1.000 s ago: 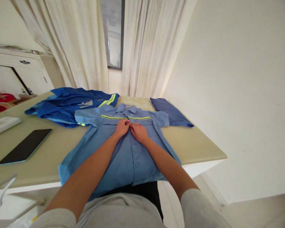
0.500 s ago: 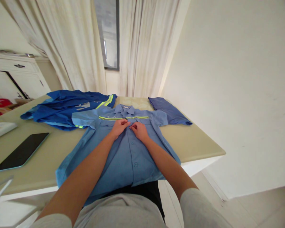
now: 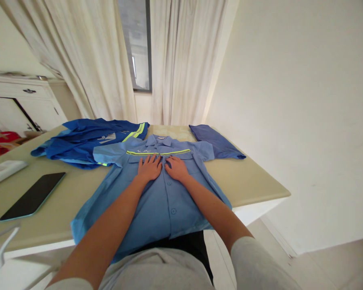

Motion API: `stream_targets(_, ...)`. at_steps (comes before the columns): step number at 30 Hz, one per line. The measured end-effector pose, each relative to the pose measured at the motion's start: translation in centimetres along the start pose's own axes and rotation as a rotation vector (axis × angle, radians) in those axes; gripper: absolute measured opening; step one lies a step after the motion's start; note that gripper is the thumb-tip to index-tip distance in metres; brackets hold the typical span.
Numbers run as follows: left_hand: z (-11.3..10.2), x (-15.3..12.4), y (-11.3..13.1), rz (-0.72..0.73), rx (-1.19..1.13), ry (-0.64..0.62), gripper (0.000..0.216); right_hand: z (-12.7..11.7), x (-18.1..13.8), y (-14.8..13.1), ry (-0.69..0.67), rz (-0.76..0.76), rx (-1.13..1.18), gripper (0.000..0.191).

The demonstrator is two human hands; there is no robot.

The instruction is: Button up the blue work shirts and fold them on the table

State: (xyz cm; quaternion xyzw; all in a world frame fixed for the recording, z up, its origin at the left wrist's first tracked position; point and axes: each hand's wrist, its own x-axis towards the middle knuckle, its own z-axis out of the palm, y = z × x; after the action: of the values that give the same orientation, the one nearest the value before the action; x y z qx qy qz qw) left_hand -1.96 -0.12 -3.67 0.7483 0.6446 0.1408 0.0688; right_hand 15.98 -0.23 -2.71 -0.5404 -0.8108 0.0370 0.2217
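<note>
A light blue short-sleeved work shirt (image 3: 145,209) lies front up on the table, collar toward the window and its lower edge at the near table edge. A yellow-green stripe with pale lettering above it crosses the chest. My left hand (image 3: 150,167) rests open on the shirt's left chest pocket area, fingers spread over the flap. Beside the button placket, my right hand (image 3: 176,167) lies on the cloth with fingers loosely bent and apart, holding nothing I can see. Two buttons show lower on the placket; the part between the hands is partly hidden.
A crumpled dark blue garment with reflective strips (image 3: 84,139) lies at the back left, a folded blue garment (image 3: 214,141) at the back right. A dark tablet (image 3: 33,196) and a white box-like object (image 3: 6,171) sit left on the table (image 3: 251,181). A wall stands right.
Both hands were pinching at the placket with fingertips together. The left hand has opened and flattened onto the cloth; the right has loosened its fingers. The shirt stays in place.
</note>
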Motion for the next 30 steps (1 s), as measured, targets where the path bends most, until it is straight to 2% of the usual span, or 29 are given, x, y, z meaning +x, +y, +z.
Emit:
stream_targets(3, -0.2, 0.8, -0.2, 0.018, 0.035, -0.043, 0.061, 0.2, 0.8, 0.5, -0.024, -0.02, 0.011, 0.033)
stream_targets(8, -1.0, 3.7, -1.1, 0.042, 0.038, -0.106, 0.06, 0.5, 3.6, 2.2, -0.015, 0.009, 0.082, 0.032)
stream_targets(11, -1.2, 4.7, -1.5, 0.092, 0.008, -0.027, 0.053, 0.8, 5.3, 3.2, 0.016, 0.057, 0.124, 0.033)
stream_targets(15, -1.1, 4.9, -1.0, 0.268, -0.091, 0.145, 0.037, 1.2, 6.4, 4.0, 0.049, 0.056, 0.149, 0.03)
stream_targets(17, -1.1, 5.0, -0.4, 0.236, -0.16, 0.163, 0.032, 1.2, 6.5, 4.1, 0.058, 0.017, 0.154, 0.027)
stream_targets(21, -1.4, 5.1, 1.1, 0.052, -0.274, 0.141, 0.024, 0.4, 5.9, 3.4, 0.124, -0.063, 0.151, 0.022)
stream_targets(23, -1.7, 4.9, 1.7, 0.059, -0.289, 0.167, 0.025, -0.5, 5.2, 2.9, 0.18, -0.089, 0.171, 0.025)
stream_targets(25, -2.0, 4.5, 2.0, 0.136, -0.311, 0.205, 0.027, -1.6, 4.0, 2.3, 0.194, -0.094, 0.2, 0.024)
stream_targets(27, -2.1, 4.1, 2.1, 0.182, -0.393, 0.177, 0.028, -2.6, 2.3, 1.8, 0.126, -0.084, 0.219, 0.018)
stream_targets(30, -1.7, 3.4, 2.1, 0.116, -0.525, 0.064, 0.027, -3.6, -0.8, 1.3, -0.081, -0.121, 0.226, 0.014)
